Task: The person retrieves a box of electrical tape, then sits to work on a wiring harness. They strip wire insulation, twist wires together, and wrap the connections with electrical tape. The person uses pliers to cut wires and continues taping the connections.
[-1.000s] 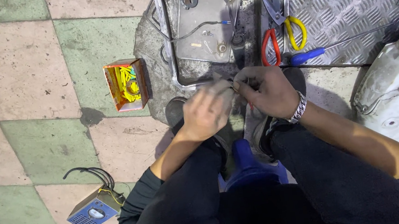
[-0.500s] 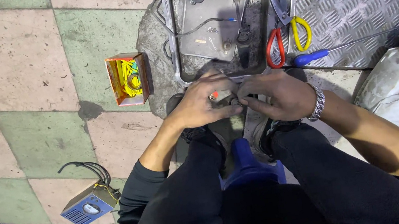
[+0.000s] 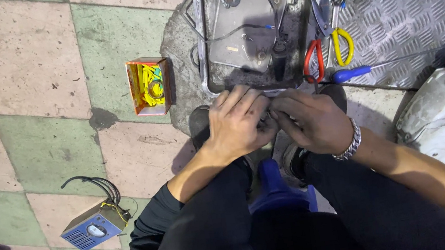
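While pinched together at the metal tray's (image 3: 217,82) near edge, left hand (image 3: 239,120) and right hand (image 3: 314,121) hid something small between fingertips; unfinished, apparently; scissors (image 3: 329,42) just beyond.

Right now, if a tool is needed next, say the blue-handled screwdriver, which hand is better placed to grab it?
Right, probably. The right hand sits just below the blue-handled screwdriver, which lies on that side. The left hand would have to cross over the right to reach it. Both hands are pressed together at the metal tray edge.
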